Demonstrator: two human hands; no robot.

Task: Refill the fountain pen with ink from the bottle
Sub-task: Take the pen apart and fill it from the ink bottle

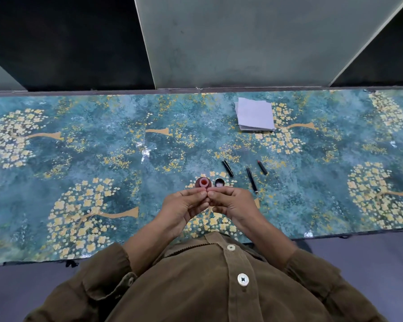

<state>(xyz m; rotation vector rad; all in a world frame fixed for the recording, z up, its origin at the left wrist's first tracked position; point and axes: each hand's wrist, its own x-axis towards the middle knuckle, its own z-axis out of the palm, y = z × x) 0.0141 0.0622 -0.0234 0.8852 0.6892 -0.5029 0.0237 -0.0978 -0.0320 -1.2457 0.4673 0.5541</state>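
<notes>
The ink bottle (203, 182) stands uncapped, its cap (219, 182) just beside it, mouth ready. Just short of the bottle, the left hand (184, 206) and right hand (232, 202) pinch fingertips together around something too small to identify. Pen parts (252, 180) lie right of the bottle; folded paper (255, 114) beyond, on the floral tabletop (79, 147) against a grey wall (242, 43).

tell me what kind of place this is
Likely a makeshift work desk set against a wall, not a proper workshop. A teal floral vinyl sheet covers the tabletop, a stack of white paper squares lies by the grey-green wall panel, and an open ink bottle stands near black pen parts.
</notes>
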